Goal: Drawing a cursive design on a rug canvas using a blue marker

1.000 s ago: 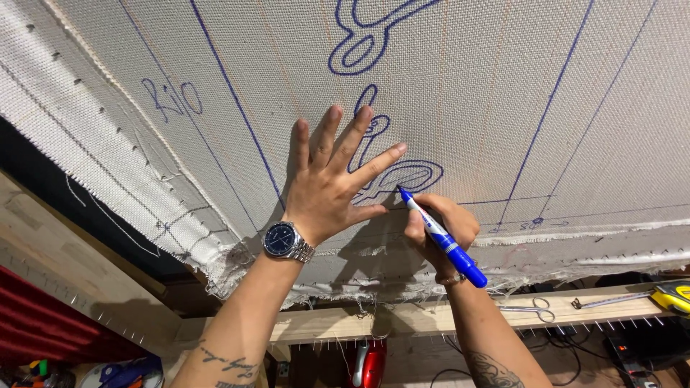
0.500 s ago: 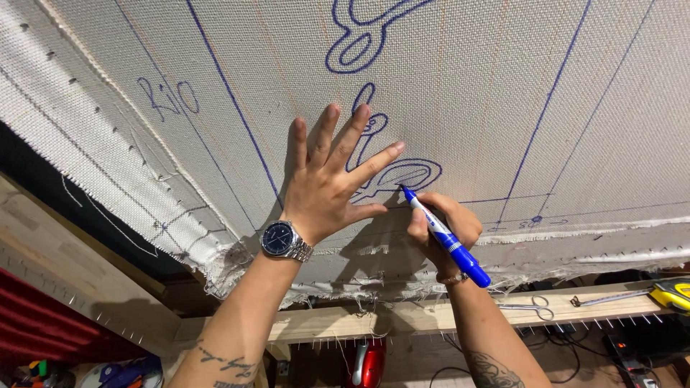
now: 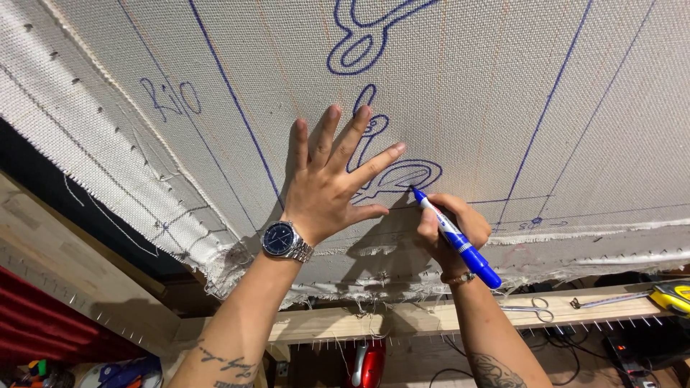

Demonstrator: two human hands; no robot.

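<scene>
Left hand lies flat on the stretched woven backing cloth, fingers spread wide, palm pressing the fabric, gripping nothing. Steel wristwatch with blue dial on that wrist. Right hand is curled closed around a blue marker, tip touching the cloth just right of the left thumb, at the lower edge of a looped outline.

Progress, judging by the drawing: long straight blue guide lines already run across the cloth. Three curly looped shapes stand in a column; the top one looks closed, the middle one is partly hidden under the left fingers, the lowest sits at the pen tip and seems in work. Most of the cloth to the right of the column is bare inside the guide lines, so plenty seems left.

Cloth edge is frayed and hooked on nail strips of a wooden frame. Scissors and a yellow tape measure lie on the frame's rail, well apart from both hands.
</scene>
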